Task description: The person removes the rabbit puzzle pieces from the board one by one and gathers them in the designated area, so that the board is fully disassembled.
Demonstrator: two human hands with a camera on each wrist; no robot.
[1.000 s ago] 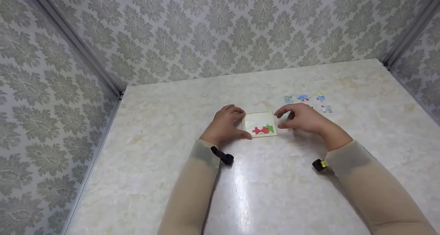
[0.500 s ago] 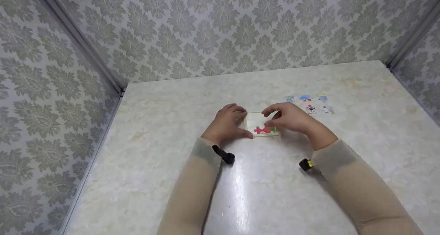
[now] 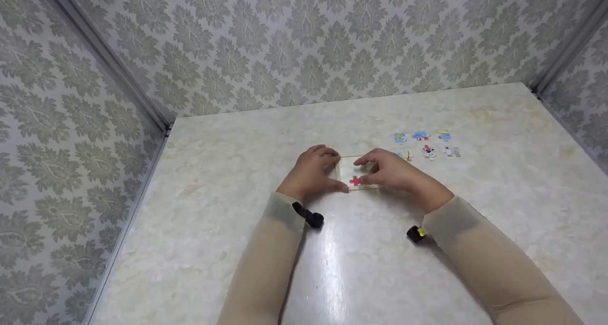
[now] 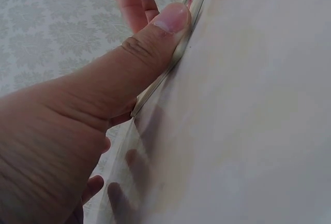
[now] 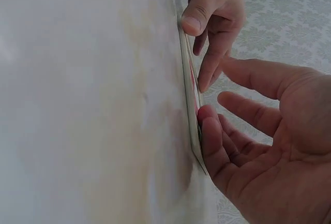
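A small square puzzle tray (image 3: 351, 156) with a pale wooden rim lies on the table between both hands. My left hand (image 3: 311, 174) holds its left side, the thumb (image 4: 168, 22) on the near rim and the fingers at the far left corner. Inside, along the near edge, a red puzzle piece (image 3: 355, 180) shows. My right hand (image 3: 396, 173) reaches over the tray's right half, fingertips touching down on the pieces there and hiding most of them. In the right wrist view, some fingers of the right hand (image 5: 258, 136) are extended and others bend towards the tray.
Several loose puzzle pieces lie in two rows at the back right: a blue and green one (image 3: 399, 138), a blue and red one (image 3: 420, 135), a yellow and blue one (image 3: 444, 134), a red and black one (image 3: 429, 151). Patterned wall panels (image 3: 285, 40) border the table (image 3: 228, 154).
My right hand has moved left from beside the tray to over its right half, covering the green piece and part of the red ones. My left hand stays at the tray's left side.
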